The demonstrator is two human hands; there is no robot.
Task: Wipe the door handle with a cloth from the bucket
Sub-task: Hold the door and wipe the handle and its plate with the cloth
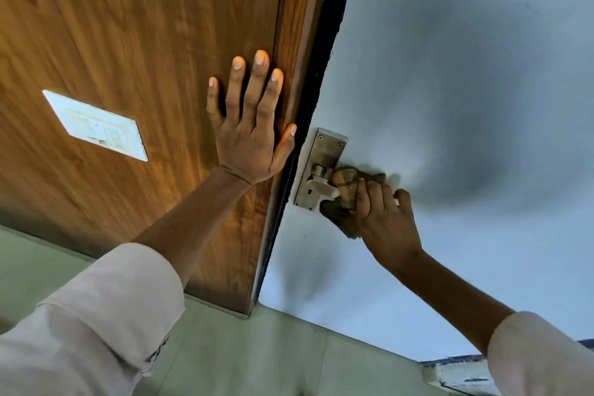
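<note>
A steel handle plate [324,151] is screwed to the pale blue door [450,90] near its left edge. Its lever handle [321,186] juts out from the plate, and only the inner part shows. A brown, dirty cloth [345,190] is wrapped over the lever's outer end. My right hand [384,219] grips that cloth around the lever from below right. My left hand [254,125] lies flat with fingers spread on the brown wooden panel [144,42], just left of the door's edge. No bucket is in view.
A white switch plate [96,125] is set in the wooden panel at left. A dark gap [308,106] runs between panel and door. Pale green floor tiles [257,357] lie below. A whitish object [459,376] sits at the bottom right.
</note>
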